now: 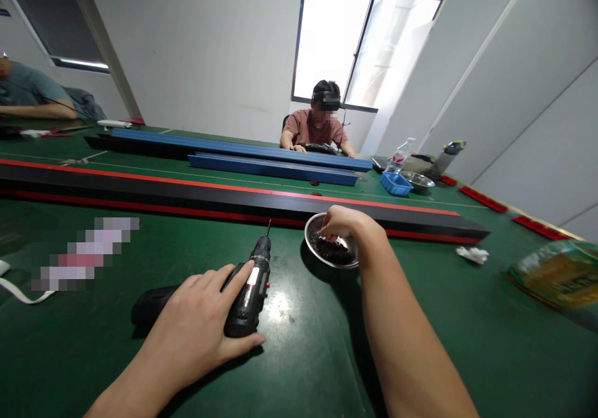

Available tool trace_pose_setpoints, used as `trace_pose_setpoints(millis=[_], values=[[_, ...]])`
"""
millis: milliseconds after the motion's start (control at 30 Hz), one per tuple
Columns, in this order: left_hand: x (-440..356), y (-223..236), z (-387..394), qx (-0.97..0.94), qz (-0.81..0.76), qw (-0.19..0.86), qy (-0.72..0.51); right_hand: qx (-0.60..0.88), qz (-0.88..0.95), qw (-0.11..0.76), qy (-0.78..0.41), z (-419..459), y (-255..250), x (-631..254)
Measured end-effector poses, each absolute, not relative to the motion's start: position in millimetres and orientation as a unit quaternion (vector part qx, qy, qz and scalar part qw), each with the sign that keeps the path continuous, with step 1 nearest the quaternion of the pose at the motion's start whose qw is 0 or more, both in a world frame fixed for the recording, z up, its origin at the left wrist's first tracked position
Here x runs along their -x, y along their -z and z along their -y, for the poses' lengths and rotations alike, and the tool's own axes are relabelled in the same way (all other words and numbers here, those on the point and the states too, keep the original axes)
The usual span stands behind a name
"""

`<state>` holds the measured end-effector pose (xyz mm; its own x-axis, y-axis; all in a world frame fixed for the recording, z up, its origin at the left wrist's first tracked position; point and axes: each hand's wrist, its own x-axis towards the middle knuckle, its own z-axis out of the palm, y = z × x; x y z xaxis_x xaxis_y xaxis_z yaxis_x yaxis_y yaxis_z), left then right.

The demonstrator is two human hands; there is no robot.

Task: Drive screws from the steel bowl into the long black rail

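Observation:
A black cordless drill (250,293) lies on its side on the green table, its thin bit pointing away from me. My left hand (200,312) lies over the drill's body and grip, fingers curved round it and thumb along the near end. To the right stands a round metal bowl (309,234) with a heap of small dark pieces (334,251), which look like screws. My right hand (348,223) reaches over the bowl's rim, fingers bent down and pinched together at the heap. Whatever is between those fingertips is hidden.
A long black and red bar (224,203) crosses the table beyond the bowl, with blue bars (275,167) behind it. Right of these are a blue basket (395,183), a bottle (400,155), crumpled tissue (473,255) and a plastic bag (558,273). A person (317,125) sits opposite.

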<state>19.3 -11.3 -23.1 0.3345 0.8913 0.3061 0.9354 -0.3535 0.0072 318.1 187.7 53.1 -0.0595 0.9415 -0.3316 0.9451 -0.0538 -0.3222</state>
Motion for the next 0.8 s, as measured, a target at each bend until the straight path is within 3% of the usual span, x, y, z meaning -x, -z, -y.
trace_pose_setpoints(millis=[167,333,600,800], values=[[-18.9,23.1,11.8,0.812,0.563,0.083,0.127,-0.662,-0.707,0.059,0.241,-183.4,-63.0,-314.1],[-18.0,22.5,12.8,0.815,0.562,0.074,0.123,-0.670,-0.712,0.046,0.206,-176.1,-75.2,-309.3],[-17.6,24.5,11.7,0.814,0.561,0.092,0.122,-0.597,-0.778,-0.137,0.141,-168.8,-82.8,-281.4],[-17.4,23.8,12.1,0.816,0.556,0.098,0.123,-0.514,-0.826,-0.190,0.135,-162.9,-68.8,-241.6]])
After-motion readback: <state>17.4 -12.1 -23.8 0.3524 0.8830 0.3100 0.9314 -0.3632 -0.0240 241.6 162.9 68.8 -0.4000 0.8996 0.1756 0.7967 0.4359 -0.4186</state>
